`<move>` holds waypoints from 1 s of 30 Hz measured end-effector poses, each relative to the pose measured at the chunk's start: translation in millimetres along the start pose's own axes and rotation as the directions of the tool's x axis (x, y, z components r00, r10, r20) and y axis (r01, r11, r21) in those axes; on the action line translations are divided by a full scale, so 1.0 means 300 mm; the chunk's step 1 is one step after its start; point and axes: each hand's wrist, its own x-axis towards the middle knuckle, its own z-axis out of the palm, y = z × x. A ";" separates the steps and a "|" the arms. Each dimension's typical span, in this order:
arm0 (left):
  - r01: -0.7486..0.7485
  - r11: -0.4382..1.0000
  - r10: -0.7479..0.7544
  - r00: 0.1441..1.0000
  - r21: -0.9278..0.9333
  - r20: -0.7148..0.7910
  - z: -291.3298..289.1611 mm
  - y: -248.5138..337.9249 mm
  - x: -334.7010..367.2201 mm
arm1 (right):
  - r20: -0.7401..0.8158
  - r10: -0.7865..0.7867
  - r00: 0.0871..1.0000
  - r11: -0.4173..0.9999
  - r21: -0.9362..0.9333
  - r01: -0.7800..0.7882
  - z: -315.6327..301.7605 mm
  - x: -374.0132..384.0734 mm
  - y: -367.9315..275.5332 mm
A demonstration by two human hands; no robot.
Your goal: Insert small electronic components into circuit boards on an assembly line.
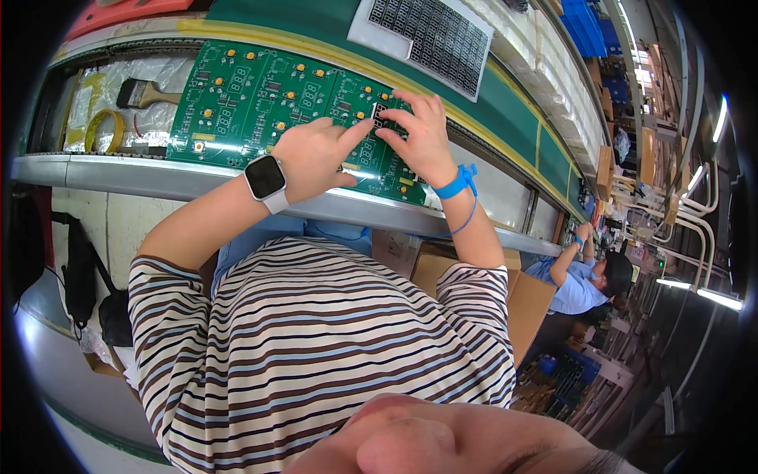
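A green circuit board panel (272,87) with yellow-topped buttons and digit displays lies in front of me. Over its right part, a small digit display module (379,115) with a dark face is pinched by my right hand (422,134), thumb and index finger bent toward it. My left hand (312,154) reaches in from the left, its index fingertip at the module's near edge and its thumb held apart. Whether the module's pins sit in the board is hidden. My left wrist has a watch (265,177); my right wrist has a blue corded strap (456,183).
Beyond the rail, a white foam tray (357,30) bears many display modules on a green surface. A brush (146,94) and yellow tape roll (118,130) lie left of the panel. A metal rail (118,170) runs along the near side. Another person (580,284) works farther right.
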 end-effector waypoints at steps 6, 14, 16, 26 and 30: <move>-0.095 0.974 0.067 0.988 -0.208 -0.140 -0.021 0.028 0.018 | 0.164 -0.132 0.978 0.919 0.389 0.059 -0.066 -0.023 -0.134; -0.165 0.963 0.165 0.986 -0.215 -0.021 0.007 0.068 0.008 | 0.409 -0.051 0.911 0.780 0.586 -0.219 -0.076 -0.071 -0.151; -0.170 0.964 0.170 0.985 -0.203 -0.016 -0.005 0.072 -0.002 | 0.308 -0.057 0.950 0.854 0.507 -0.113 -0.071 -0.073 -0.128; -0.061 0.990 0.059 0.998 0.130 0.016 0.017 0.028 -0.100 | 0.064 -0.021 0.998 0.987 0.163 0.010 -0.004 -0.101 -0.076; -0.059 0.990 0.057 0.998 0.130 0.019 0.026 0.029 -0.106 | 0.064 -0.019 0.998 0.988 0.156 0.009 0.008 -0.118 -0.071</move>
